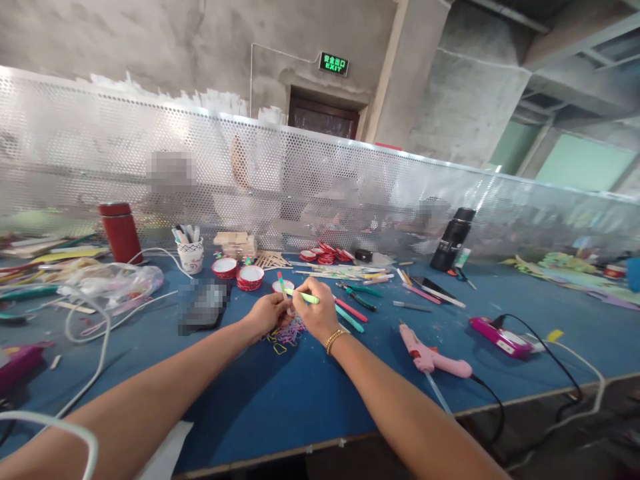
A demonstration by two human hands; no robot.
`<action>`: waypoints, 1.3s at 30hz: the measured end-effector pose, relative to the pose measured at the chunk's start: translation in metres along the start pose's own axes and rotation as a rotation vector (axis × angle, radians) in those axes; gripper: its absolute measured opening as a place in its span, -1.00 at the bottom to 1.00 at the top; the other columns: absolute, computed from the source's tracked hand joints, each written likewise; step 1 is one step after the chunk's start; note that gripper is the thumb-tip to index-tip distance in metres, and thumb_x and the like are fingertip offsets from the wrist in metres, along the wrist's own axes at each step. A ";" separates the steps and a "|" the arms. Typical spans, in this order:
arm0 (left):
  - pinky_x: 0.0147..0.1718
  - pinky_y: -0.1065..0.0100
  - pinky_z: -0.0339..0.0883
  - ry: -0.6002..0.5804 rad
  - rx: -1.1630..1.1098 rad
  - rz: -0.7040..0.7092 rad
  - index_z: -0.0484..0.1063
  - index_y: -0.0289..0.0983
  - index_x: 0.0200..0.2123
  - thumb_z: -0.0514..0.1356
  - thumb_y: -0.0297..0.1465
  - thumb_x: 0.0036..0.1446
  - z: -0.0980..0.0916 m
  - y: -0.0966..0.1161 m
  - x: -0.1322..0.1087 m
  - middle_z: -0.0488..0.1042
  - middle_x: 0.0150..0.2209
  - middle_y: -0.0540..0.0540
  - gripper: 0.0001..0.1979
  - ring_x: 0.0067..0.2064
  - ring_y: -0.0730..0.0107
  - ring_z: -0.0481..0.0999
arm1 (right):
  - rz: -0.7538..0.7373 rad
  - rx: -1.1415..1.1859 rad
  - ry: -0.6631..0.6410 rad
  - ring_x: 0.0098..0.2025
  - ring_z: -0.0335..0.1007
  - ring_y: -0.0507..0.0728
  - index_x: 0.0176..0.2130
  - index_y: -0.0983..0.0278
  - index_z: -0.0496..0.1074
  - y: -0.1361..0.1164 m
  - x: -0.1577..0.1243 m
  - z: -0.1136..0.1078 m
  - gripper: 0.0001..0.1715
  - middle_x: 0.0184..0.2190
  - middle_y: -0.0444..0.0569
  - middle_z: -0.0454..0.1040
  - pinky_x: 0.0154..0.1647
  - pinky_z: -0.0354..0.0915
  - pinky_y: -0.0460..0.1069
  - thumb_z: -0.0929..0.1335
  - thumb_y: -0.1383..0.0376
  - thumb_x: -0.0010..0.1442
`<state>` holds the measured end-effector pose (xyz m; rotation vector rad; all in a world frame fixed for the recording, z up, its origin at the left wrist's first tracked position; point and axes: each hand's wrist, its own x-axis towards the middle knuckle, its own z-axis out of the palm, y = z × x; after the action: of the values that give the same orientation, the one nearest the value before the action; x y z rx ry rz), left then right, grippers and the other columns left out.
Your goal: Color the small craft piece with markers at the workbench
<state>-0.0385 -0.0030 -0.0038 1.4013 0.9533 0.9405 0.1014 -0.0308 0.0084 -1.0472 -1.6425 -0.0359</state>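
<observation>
My right hand (316, 308) is closed around a light green stick (304, 297) that lies across its fingers. My left hand (267, 312) is pinched right beside it, at the stick's left end; a pink-and-green stick (282, 283) rises from its fingers. Both hands hover just above a small heap of coloured paper clips (287, 333) on the blue table (280, 393). A gold bracelet (336, 339) circles my right wrist.
A pink glue gun (431, 357) lies to the right with its cable, a purple device (499, 333) beyond it. Green-handled pliers (356, 293), loose coloured sticks, red-rimmed cups (250, 277), a paper cup (191, 254), a red flask (119, 231), a black bottle (453, 239) and a perforated screen stand behind.
</observation>
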 end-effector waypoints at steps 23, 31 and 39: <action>-0.55 0.47 0.19 -0.008 -0.012 0.011 0.35 -0.32 -0.49 0.32 -0.11 -0.13 -0.001 -0.005 0.004 0.37 -0.61 0.04 -0.62 -0.60 0.57 0.30 | 0.016 -0.007 0.002 -0.44 0.26 0.06 -0.51 0.22 0.25 0.004 0.001 0.000 -0.84 -0.57 -0.17 0.37 -0.27 0.15 -0.05 0.31 0.35 0.07; -0.55 0.47 0.20 0.014 0.006 0.000 0.35 -0.32 -0.50 0.30 -0.14 -0.09 0.000 -0.002 0.001 0.38 -0.61 0.03 -0.65 -0.60 0.55 0.32 | 0.027 0.013 0.004 -0.46 0.24 0.06 -0.52 0.21 0.25 0.005 0.001 -0.001 -0.83 -0.57 -0.18 0.37 -0.29 0.16 -0.05 0.31 0.34 0.08; -0.56 0.47 0.19 0.002 0.002 0.014 0.34 -0.31 -0.52 0.30 -0.12 -0.10 0.000 -0.003 0.003 0.37 -0.61 0.03 -0.63 -0.60 0.55 0.31 | 0.003 -0.014 -0.003 -0.44 0.26 0.06 -0.51 0.21 0.25 0.004 0.001 -0.001 -0.84 -0.58 -0.18 0.37 -0.26 0.15 -0.04 0.31 0.36 0.07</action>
<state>-0.0375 -0.0005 -0.0071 1.4103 0.9470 0.9518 0.1046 -0.0286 0.0076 -1.0606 -1.6451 -0.0435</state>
